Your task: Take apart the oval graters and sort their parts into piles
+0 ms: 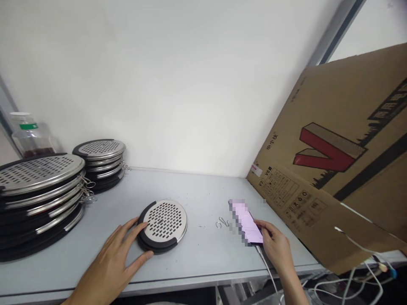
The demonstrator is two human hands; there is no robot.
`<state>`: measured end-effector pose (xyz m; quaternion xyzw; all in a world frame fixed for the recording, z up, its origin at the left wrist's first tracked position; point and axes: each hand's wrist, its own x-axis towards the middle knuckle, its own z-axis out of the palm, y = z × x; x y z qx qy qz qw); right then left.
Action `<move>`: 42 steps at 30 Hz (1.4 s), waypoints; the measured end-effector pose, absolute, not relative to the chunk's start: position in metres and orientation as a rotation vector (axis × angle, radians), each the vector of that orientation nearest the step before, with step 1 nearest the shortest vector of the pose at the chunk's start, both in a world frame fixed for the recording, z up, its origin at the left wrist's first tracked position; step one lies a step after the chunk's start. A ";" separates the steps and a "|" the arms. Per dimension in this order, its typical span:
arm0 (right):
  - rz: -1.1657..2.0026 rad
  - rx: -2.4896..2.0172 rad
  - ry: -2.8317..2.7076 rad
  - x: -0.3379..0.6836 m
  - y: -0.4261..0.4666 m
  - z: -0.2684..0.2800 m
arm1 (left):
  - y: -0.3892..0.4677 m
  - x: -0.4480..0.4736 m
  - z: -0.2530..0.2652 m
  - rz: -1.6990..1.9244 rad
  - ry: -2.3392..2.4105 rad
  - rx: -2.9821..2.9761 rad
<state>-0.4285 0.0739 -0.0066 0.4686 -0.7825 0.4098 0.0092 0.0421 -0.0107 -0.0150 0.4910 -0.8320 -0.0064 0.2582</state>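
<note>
Near the front edge of a grey desk (197,258), the left hand (112,256), fingers (135,234) spread wide, touches a perforated metal disc (165,219), while the right hand (277,248) grips a phone (246,222) toward the front-right corner, where a light hold and slack cable (269,271) seem best.

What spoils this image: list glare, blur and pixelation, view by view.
Head view: metal rims of the larger disc stack glint; head view: blocky pixelation covers part of the phone and the table beside it; head view: much small print on the carton is too soft to read.
</note>
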 end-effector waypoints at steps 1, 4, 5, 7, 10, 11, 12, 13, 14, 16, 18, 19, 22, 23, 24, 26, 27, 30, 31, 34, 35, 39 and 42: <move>1.278 1.463 -2.447 -0.428 0.074 -0.006 | -0.011 0.042 -0.015 -0.016 -2.255 1.331; 1.279 1.463 -2.445 -0.427 0.075 -0.004 | -0.010 0.042 -0.014 0.000 -2.249 1.318; 1.281 1.461 -2.443 -0.426 0.075 -0.004 | -0.010 0.042 -0.014 0.006 -2.247 1.314; 1.282 1.456 -2.440 -0.426 0.074 -0.003 | -0.010 0.042 -0.013 0.016 -2.249 1.306; 1.285 1.459 -2.430 -0.427 0.074 -0.004 | -0.010 0.041 -0.012 0.018 -2.252 1.298; 1.286 1.465 -2.426 -0.427 0.074 -0.004 | -0.010 0.041 -0.012 0.017 -2.252 1.296; 1.286 1.468 -2.426 -0.427 0.074 -0.004 | -0.010 0.041 -0.013 0.018 -2.251 1.297; 1.284 1.472 -2.428 -0.428 0.074 -0.005 | -0.011 0.042 -0.014 0.020 -2.251 1.300; 1.281 1.470 -2.434 -0.428 0.074 -0.005 | -0.011 0.042 -0.014 0.023 -2.251 1.304; 1.275 1.466 -2.453 -0.428 0.075 -0.006 | -0.012 0.043 -0.015 0.028 -2.257 1.306; 1.273 1.464 -2.469 -0.428 0.075 -0.006 | -0.012 0.043 -0.016 0.029 -2.259 1.308; 1.275 1.468 -2.474 -0.428 0.075 -0.006 | -0.012 0.043 -0.016 0.028 -2.258 1.309; 1.287 1.472 -2.478 -0.428 0.075 -0.006 | -0.012 0.042 -0.015 0.012 -2.248 1.315; 1.293 1.471 -2.476 -0.428 0.075 -0.006 | -0.011 0.042 -0.014 0.003 -2.247 1.317; 1.296 1.471 -2.473 -0.428 0.074 -0.006 | -0.011 0.042 -0.014 -0.006 -2.248 1.318; 1.299 1.471 -2.464 -0.428 0.074 -0.006 | -0.011 0.042 -0.014 -0.018 -2.250 1.326; 1.300 1.472 -2.460 -0.428 0.074 -0.006 | -0.011 0.042 -0.014 -0.019 -2.251 1.330; 1.291 1.473 -2.461 -0.428 0.074 -0.006 | -0.011 0.042 -0.014 -0.018 -2.247 1.334; 1.288 1.470 -2.463 -0.428 0.074 -0.006 | -0.011 0.042 -0.015 -0.017 -2.246 1.330; 1.278 1.469 -2.466 -0.427 0.074 -0.006 | -0.011 0.042 -0.015 -0.003 -2.245 1.315; 1.274 1.469 -2.469 -0.427 0.075 -0.006 | -0.011 0.042 -0.015 0.002 -2.244 1.312; 1.244 1.512 -2.455 -0.426 0.074 -0.006 | -0.011 0.042 -0.015 0.006 -2.246 1.309; 1.223 1.582 -2.386 -0.426 0.073 -0.008 | -0.011 0.042 -0.014 0.016 -2.244 1.288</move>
